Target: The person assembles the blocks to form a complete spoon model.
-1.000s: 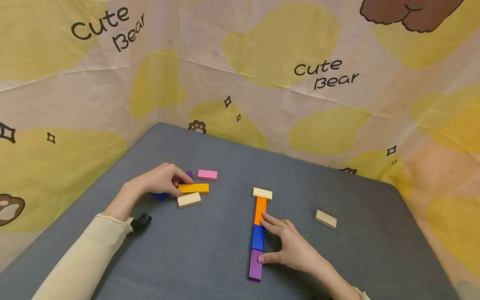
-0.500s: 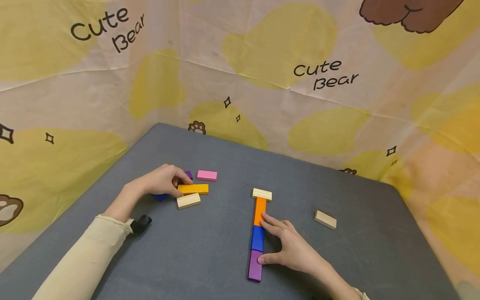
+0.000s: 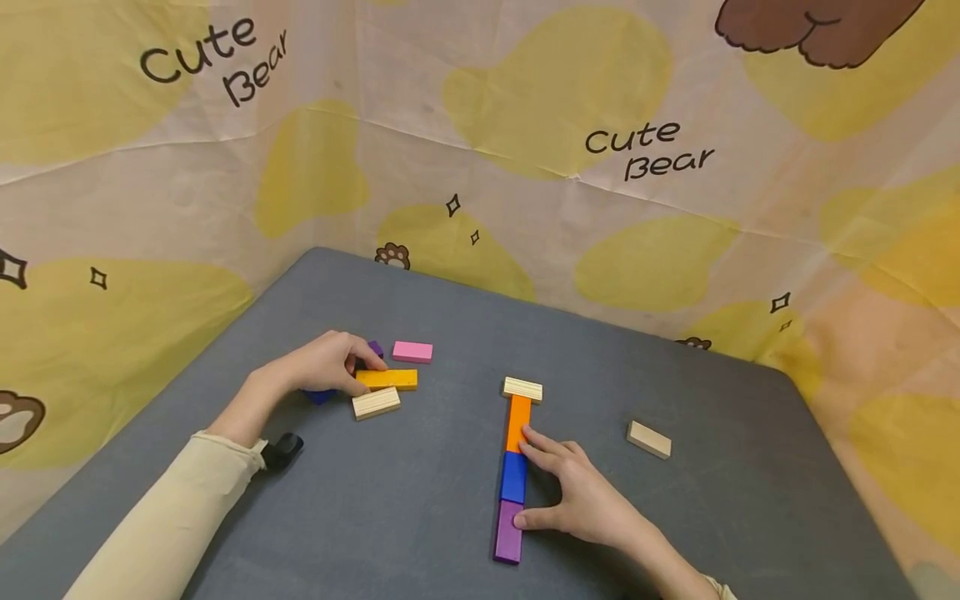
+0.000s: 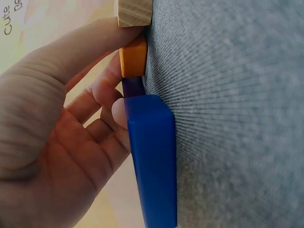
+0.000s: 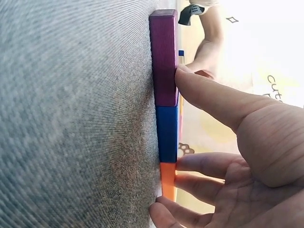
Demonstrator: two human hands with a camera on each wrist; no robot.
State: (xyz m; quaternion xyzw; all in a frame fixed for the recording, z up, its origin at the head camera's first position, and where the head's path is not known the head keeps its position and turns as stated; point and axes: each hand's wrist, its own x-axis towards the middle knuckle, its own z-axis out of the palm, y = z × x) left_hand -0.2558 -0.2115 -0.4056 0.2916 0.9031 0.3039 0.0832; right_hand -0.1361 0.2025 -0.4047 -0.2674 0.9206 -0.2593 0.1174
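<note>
At the left of the head view my left hand (image 3: 328, 360) pinches a yellow-orange wooden block (image 3: 393, 380) between thumb and fingers; the block lies flat on the table. A natural-wood block (image 3: 377, 403) sits close by the thumb. Under and behind this hand are a dark blue block (image 4: 154, 161) and a partly hidden purple block (image 3: 376, 348). My right hand (image 3: 583, 496) rests spread along a row: its thumb touches a purple block (image 3: 508, 542), its fingers an orange block (image 3: 517, 412). A blue block (image 3: 513, 477) lies between those two.
Another natural-wood block (image 3: 522, 389) lies crosswise at the row's far end. One more pale block (image 3: 648, 440) is off to the right, and a pink block (image 3: 412, 352) lies behind the yellow-orange one. Printed cloth (image 3: 510, 175) hangs around the grey table (image 3: 420, 517).
Both hands and the blocks keep their places; only the head view has shifted very slightly.
</note>
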